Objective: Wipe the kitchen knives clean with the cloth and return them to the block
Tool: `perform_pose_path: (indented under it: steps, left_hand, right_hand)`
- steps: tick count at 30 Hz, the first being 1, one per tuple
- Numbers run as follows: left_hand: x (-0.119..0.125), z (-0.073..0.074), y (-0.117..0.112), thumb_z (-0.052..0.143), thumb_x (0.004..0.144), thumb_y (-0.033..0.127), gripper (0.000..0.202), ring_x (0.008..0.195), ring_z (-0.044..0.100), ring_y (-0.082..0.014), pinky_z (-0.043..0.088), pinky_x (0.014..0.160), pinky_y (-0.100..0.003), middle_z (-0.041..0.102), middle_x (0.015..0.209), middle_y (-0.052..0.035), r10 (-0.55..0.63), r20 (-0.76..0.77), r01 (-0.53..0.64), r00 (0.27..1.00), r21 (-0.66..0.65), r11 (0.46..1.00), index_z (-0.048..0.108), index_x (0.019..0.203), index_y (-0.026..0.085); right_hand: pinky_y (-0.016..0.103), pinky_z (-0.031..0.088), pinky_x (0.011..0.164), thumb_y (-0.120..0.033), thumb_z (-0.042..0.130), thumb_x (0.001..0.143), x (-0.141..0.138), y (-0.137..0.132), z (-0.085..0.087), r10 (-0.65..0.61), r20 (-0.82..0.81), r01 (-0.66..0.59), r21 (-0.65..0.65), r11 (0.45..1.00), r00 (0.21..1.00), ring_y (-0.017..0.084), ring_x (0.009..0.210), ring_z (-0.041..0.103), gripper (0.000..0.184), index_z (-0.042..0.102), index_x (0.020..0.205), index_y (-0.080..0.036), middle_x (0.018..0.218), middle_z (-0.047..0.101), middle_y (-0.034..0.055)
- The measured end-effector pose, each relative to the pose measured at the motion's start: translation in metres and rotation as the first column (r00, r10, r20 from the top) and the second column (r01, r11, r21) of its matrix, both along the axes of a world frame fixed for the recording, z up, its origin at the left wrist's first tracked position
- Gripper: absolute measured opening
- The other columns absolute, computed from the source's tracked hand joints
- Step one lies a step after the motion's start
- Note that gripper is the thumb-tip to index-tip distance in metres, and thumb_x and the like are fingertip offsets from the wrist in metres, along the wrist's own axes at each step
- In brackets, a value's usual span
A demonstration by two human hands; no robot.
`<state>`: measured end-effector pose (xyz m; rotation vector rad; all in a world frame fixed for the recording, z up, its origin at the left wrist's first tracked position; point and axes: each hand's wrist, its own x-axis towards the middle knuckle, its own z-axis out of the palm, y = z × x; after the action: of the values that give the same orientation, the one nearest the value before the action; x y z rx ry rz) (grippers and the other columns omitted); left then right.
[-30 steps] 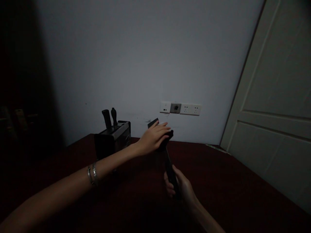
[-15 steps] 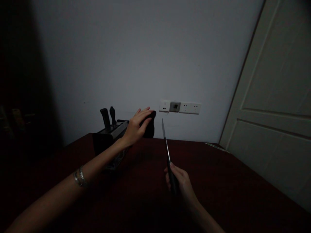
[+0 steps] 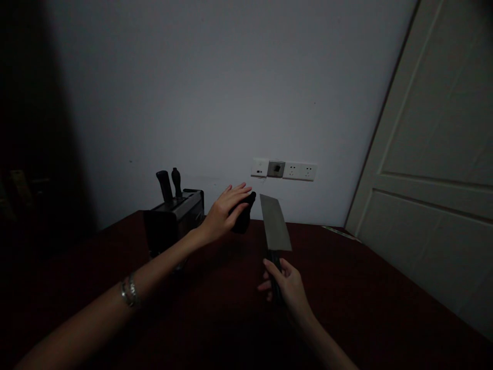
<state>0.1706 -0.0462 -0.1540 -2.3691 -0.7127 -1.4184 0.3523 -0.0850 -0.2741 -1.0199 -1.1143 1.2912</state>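
My right hand (image 3: 287, 282) is closed round the black handle of a cleaver (image 3: 275, 223), whose broad grey blade points up and away with its flat side towards me. My left hand (image 3: 225, 213) grips a dark cloth (image 3: 242, 218), which hangs below the fingers; its weave is too dark to make out. The cloth is near the blade but apart from it. Left of my left hand stands a knife block (image 3: 173, 210) with a dark end and metallic sides. Two black handles (image 3: 165, 186) stick up from its top.
All this is above a dark red table (image 3: 231, 308). Behind it, the pale wall (image 3: 192, 92) carries a row of sockets (image 3: 284, 169). A thin strip (image 3: 341, 234) lies at the table's far right edge, beside a panelled door (image 3: 435, 154). The left side is very dark.
The cleaver has turned from edge-on to showing its flat side. My left hand with the dark cloth has moved right and slightly down, closer to the blade.
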Motion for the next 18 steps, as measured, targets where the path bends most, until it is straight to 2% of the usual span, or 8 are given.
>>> perform_pose_path:
  steps: [3, 6, 10, 14, 18]
  left_hand:
    - [0.003, -0.004, 0.001, 0.042, 0.087, 0.017, 0.028, 0.125, 0.036, -0.0185, 0.026, 0.103, -0.05, 0.05, 0.126, -0.0109, -0.011, -0.064, 0.01, 0.998, -0.005, 1.0, 0.051, 0.114, 0.016]
    - [0.008, -0.011, 0.001, 0.043, 0.087, 0.018, 0.029, 0.127, 0.032, -0.0184, 0.026, 0.104, -0.048, 0.047, 0.129, -0.0111, -0.023, -0.152, 0.019, 0.988, -0.029, 0.999, 0.051, 0.116, 0.016]
    - [0.016, -0.024, -0.001, 0.043, 0.088, 0.021, 0.03, 0.13, 0.025, -0.0191, 0.025, 0.105, -0.046, 0.039, 0.136, -0.0099, -0.041, -0.327, 0.023, 0.944, -0.058, 0.998, 0.052, 0.117, 0.018]
    - [0.024, -0.041, 0.0, 0.043, 0.088, 0.026, 0.033, 0.131, 0.024, -0.0198, 0.022, 0.106, -0.046, 0.036, 0.138, -0.0078, -0.109, -0.529, 0.067, 0.841, -0.099, 0.993, 0.049, 0.121, 0.022]
    - [0.027, -0.049, 0.004, 0.043, 0.088, 0.03, 0.035, 0.131, 0.023, -0.0195, 0.023, 0.106, -0.044, 0.036, 0.138, -0.0052, -0.178, -0.546, 0.081, 0.818, -0.197, 0.977, 0.048, 0.123, 0.024]
  right_hand:
    - [0.014, 0.029, 0.023, -0.05, 0.066, 0.063, -0.002, -0.002, -0.005, 0.038, 0.034, -0.04, 0.061, 0.997, 0.999, 0.006, 0.025, 0.043, 0.041, 0.039, 0.068, -0.02, 0.048, 0.055, -0.0066]
    - [0.014, 0.026, 0.023, -0.05, 0.064, 0.066, -0.006, -0.003, -0.01, 0.049, 0.033, -0.052, 0.093, 0.994, 0.998, 0.003, 0.023, 0.034, 0.04, 0.035, 0.068, -0.021, 0.041, 0.046, -0.012]
    - [0.013, 0.025, 0.024, -0.05, 0.063, 0.066, -0.009, -0.003, -0.016, 0.047, 0.007, -0.047, 0.093, 0.994, 0.999, 0.002, 0.024, 0.031, 0.042, 0.032, 0.068, -0.023, 0.041, 0.04, -0.0143]
    - [0.013, 0.025, 0.025, -0.049, 0.062, 0.068, -0.011, -0.005, -0.018, 0.043, 0.016, -0.045, 0.115, 0.992, 0.999, 0.003, 0.026, 0.031, 0.039, 0.033, 0.072, -0.023, 0.042, 0.039, -0.0141]
    - [0.013, 0.025, 0.027, -0.048, 0.061, 0.069, -0.012, -0.011, -0.017, 0.029, 0.046, -0.035, 0.127, 0.991, 0.999, 0.003, 0.029, 0.031, 0.036, 0.037, 0.077, -0.022, 0.045, 0.036, -0.0135]
